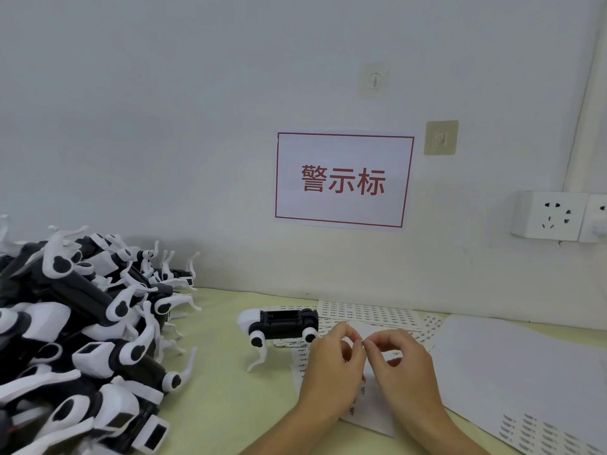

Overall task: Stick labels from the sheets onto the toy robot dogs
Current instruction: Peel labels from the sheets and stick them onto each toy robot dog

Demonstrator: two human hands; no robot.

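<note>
Two bare hands meet over a label sheet (371, 412) on a pale green surface (230, 389), just in front of a single toy robot dog (282, 325) standing upright on its white legs. The left hand (331, 362) and the right hand (400, 366) touch at thumb and forefinger, each grip pinching what looks like a tiny label (363, 341), too small to make out clearly. More label sheets (371, 311) fan out behind the standing dog, toward the wall. A heap of black-and-white robot dogs (82, 330) lies well to that dog's left. Blank backing paper (519, 366) spreads to its right. Above it, a red-bordered sign (343, 180) hangs on the wall, a wall socket (551, 215) farther right.
</note>
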